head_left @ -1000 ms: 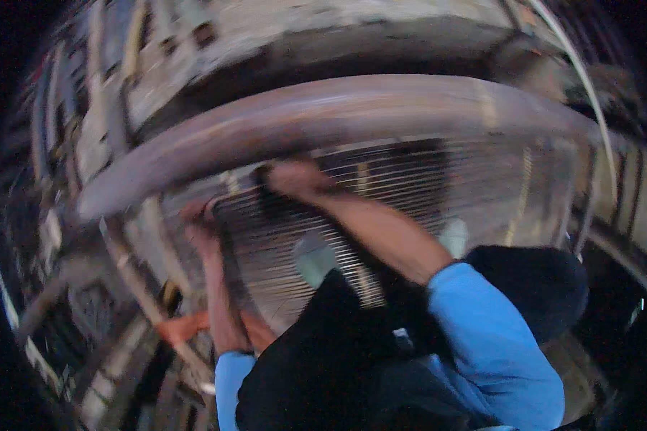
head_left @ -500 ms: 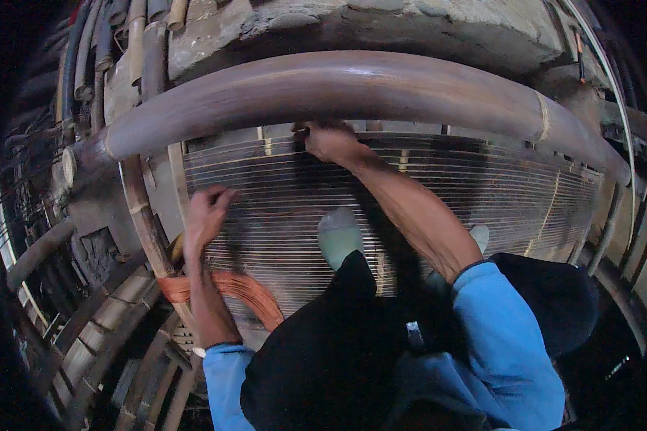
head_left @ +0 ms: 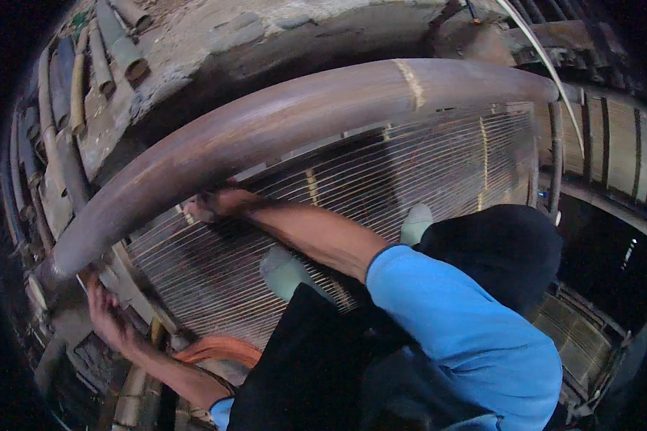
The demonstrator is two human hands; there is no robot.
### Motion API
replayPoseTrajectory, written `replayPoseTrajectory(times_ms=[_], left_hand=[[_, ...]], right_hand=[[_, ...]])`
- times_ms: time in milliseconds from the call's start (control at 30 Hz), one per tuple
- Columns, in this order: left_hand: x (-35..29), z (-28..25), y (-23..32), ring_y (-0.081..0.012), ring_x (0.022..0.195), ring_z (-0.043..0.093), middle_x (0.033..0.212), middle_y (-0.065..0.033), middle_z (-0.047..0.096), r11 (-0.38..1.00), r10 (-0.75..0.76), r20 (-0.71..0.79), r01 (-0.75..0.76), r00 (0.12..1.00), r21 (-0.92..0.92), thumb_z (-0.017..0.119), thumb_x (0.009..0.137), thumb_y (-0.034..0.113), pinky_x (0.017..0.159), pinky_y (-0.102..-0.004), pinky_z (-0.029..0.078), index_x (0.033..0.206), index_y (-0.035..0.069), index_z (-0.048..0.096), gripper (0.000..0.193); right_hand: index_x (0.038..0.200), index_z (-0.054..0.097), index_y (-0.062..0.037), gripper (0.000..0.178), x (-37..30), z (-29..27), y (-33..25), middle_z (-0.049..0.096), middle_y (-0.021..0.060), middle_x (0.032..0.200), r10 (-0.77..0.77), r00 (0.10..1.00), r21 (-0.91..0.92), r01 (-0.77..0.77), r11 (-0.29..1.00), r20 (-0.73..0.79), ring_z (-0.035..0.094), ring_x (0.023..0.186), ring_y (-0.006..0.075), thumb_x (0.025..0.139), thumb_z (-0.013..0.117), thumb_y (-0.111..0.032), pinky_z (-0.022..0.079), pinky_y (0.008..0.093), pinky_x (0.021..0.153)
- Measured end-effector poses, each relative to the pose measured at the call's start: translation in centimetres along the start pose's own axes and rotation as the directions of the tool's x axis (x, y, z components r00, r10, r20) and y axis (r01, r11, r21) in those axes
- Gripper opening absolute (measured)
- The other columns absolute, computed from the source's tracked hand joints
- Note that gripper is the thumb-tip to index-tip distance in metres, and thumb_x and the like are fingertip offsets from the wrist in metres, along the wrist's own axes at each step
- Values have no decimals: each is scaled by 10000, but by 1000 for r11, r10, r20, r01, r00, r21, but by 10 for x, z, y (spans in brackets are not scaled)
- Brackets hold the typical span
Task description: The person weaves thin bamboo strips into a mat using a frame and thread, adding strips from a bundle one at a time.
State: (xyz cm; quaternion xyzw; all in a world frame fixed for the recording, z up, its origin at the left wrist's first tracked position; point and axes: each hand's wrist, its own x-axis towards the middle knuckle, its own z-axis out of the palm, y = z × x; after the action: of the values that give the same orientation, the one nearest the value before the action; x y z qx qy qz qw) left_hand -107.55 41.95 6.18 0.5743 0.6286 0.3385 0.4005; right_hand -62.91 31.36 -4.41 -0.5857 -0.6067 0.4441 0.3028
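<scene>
A thick brown bamboo pole (head_left: 287, 118) runs across above a slatted rack (head_left: 424, 172) of thin, closely spaced strips. My right hand (head_left: 212, 205) is closed at the rack's far edge, just under the pole. Whatever its fingers grip is too small to make out. Below the pole's left end is my left hand (head_left: 108, 312), slightly blurred, its fingers curled together by the rack's corner. I cannot make out what it holds. An orange-brown bundle of thin strands (head_left: 219, 350) lies at the rack's near left, beside my left forearm.
My feet in pale green socks (head_left: 284, 273) rest on the rack. Behind the pole is a rough stone ledge (head_left: 237, 43). Several bamboo tubes (head_left: 115, 43) lie at the far left. A pale thin rod (head_left: 546, 54) slants at the far right, near a slatted wall panel (head_left: 618, 144).
The view has swung to the left. My left hand has moved from over the rack to beneath the pole's left end. My right hand has shifted left along the rack's far edge.
</scene>
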Motion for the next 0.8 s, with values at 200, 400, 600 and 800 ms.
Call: replayPoseTrajectory(times_ms=[200, 400, 600, 800], left_hand=[[52, 122, -93, -320, 1070, 584, 1290, -156, 581, 614, 408, 323, -519, 854, 595, 577, 949, 292, 978, -412, 426, 1405, 8, 456, 551], [-11, 184, -47, -305, 1028, 604, 1241, -168, 602, 623, 375, 220, -420, 901, 659, 564, 956, 313, 926, -414, 450, 1332, 3, 498, 492], [-20, 181, -26, -289, 986, 624, 1192, -180, 623, 625, 376, 212, -415, 902, 661, 551, 963, 334, 874, -415, 474, 1258, -3, 540, 448], [-17, 197, -15, -274, 944, 644, 1142, -192, 643, 643, 365, 240, -430, 900, 634, 538, 970, 355, 822, -416, 498, 1185, -9, 583, 425]], right_hand=[[1147, 633, -95, 338, 17, 16, -27, 654, 103, 1122, -15, 999, 32, 13, 999, 51, 624, 970, 232, 859, 598, -269, 498, 374, 876], [1148, 638, -95, 368, 1, 17, -4, 656, 109, 1129, 123, 992, -109, -118, 987, 41, 628, 971, 231, 818, 632, -260, 506, 369, 867], [1149, 643, -95, 403, 3, 22, -14, 658, 115, 1135, 95, 995, -58, -93, 994, 25, 633, 971, 230, 778, 665, -250, 514, 365, 858], [1150, 648, -95, 441, -4, 12, -16, 660, 121, 1142, 51, 999, 68, -50, 996, -16, 637, 972, 229, 738, 699, -241, 522, 360, 849]])
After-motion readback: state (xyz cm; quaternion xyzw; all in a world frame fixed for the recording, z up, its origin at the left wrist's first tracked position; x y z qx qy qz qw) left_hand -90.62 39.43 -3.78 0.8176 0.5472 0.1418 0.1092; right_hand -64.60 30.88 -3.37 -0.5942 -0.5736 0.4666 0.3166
